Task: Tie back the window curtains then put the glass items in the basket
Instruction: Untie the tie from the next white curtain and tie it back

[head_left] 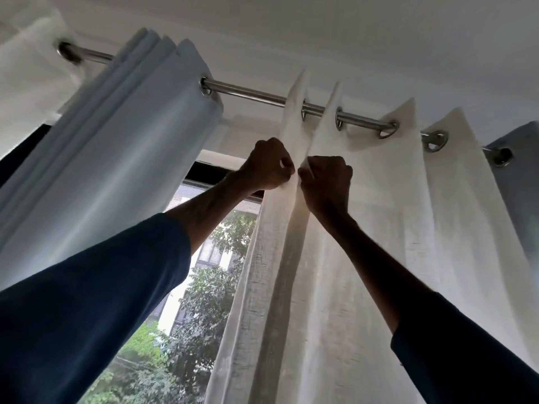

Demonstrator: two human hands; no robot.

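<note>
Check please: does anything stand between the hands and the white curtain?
Nothing visible does. The left hand and the right hand both grip folds of the white curtain, just below the rod.

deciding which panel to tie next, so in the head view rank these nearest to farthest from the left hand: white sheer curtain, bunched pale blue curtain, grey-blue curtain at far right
1. white sheer curtain: centre, gripped by the left hand.
2. bunched pale blue curtain: to the left.
3. grey-blue curtain: far right edge.
</note>
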